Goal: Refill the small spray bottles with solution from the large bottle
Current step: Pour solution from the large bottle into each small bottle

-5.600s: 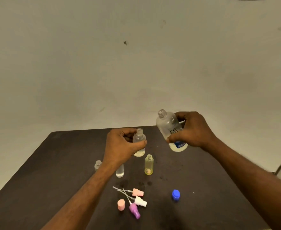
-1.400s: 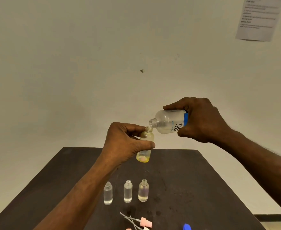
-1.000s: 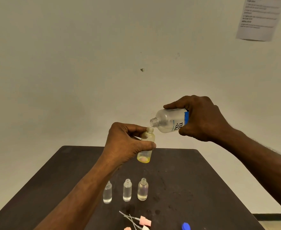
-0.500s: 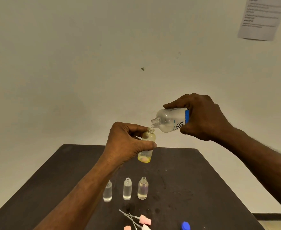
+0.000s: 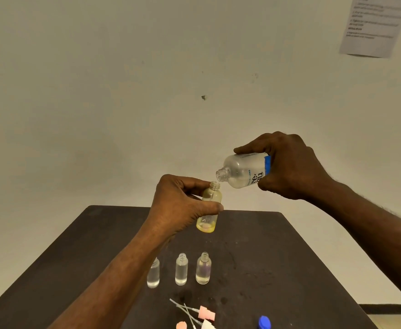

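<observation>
Clear glossy plastic large bottle (image 5: pixel 242 172) and yellow-tinted small bottle (image 5: pixel 210 205) in the fingers; matt dark counter (image 5: pixel 277 257) below them.

large bottle (image 5: pixel 243 173) right of held bottle (image 5: pixel 210 206) (mouths touching), three bottles (image 5: pixel 181 269) below

Two hands are in view, the left hand (image 5: pixel 180 205) and the right hand (image 5: pixel 289 167). There are four small bottles: one yellowish bottle (image 5: pixel 210 207) held up, and three standing in a row on the worktop (image 5: pixel 289 269), a left bottle (image 5: pixel 154 274), a middle bottle (image 5: pixel 181 269) and a right bottle (image 5: pixel 203 268). There is one large bottle (image 5: pixel 242 173). One blue cap (image 5: pixel 264 322) lies at the near edge. One pink spray top (image 5: pixel 206 313) shows whole; two more pieces beside it are cut off by the frame. One sheet of paper (image 5: pixel 375 24) hangs on the wall.
</observation>
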